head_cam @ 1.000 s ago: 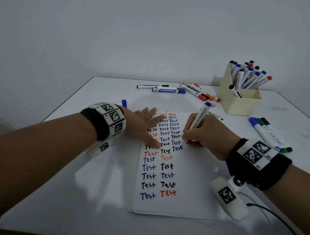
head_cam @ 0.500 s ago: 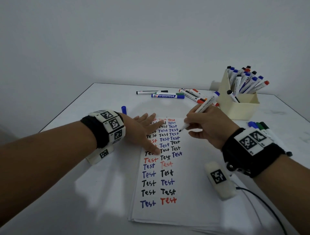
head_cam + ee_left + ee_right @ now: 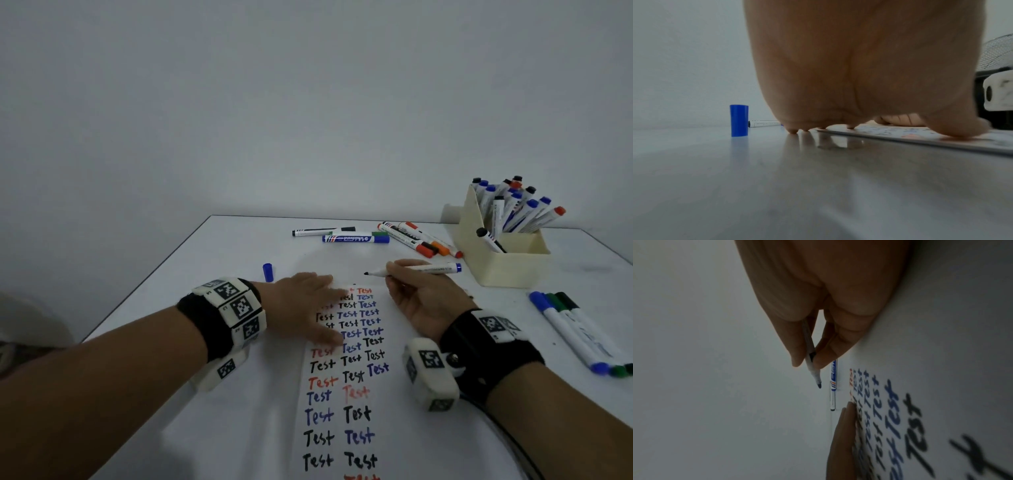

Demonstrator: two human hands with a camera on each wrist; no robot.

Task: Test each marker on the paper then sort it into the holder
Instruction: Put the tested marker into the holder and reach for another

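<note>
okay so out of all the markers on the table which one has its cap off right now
The white marker with the blue end, pinched in the right hand: its dark tip is bare. Every other marker whose tip end shows is capped. A loose blue cap stands beyond the left hand.

Plain pale grey wall (image 3: 308, 102), white table (image 3: 212, 428) pushed against it, dim even light

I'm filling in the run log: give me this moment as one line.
left hand: flat on paper | right hand: holds uncapped blue marker, tip off paper | blue cap: upright on table | holder: part filled
</note>
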